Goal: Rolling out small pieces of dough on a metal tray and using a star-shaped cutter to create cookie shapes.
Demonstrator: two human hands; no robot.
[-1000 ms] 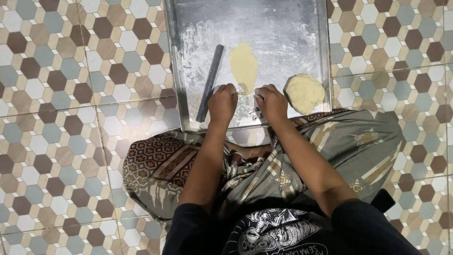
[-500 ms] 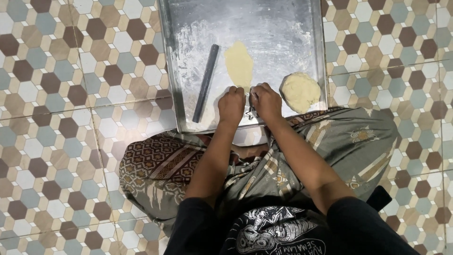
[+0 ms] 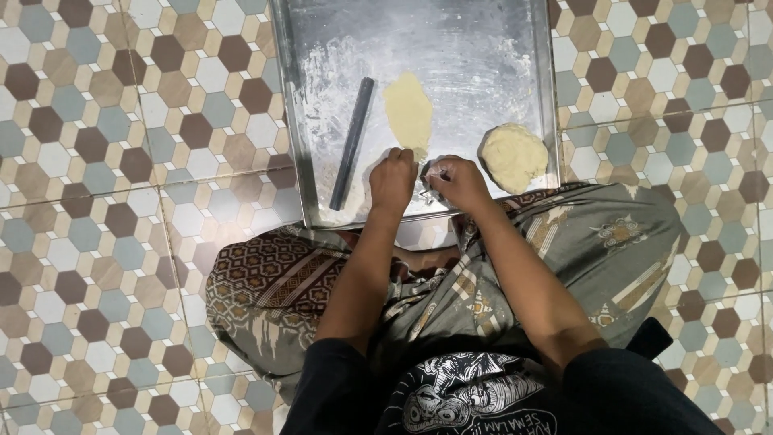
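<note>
Seated cross-legged in patterned cloth [image 3: 451,298] on hexagon-tiled floor [image 3: 121,201]. Left hand [image 3: 392,179] fisted, knuckles down at the near tip of a flattened dough strip [image 3: 408,113]; right hand [image 3: 459,182] curled close beside, pinching something small, not identifiable. Dough pale yellow, soft, elongated, long axis running away from the hands. Left of the grip, a dark slim rolling pin [image 3: 352,143], nearly parallel. Right, a rounded dough lump [image 3: 513,155]. All on a floured metal tray [image 3: 483,48].
</note>
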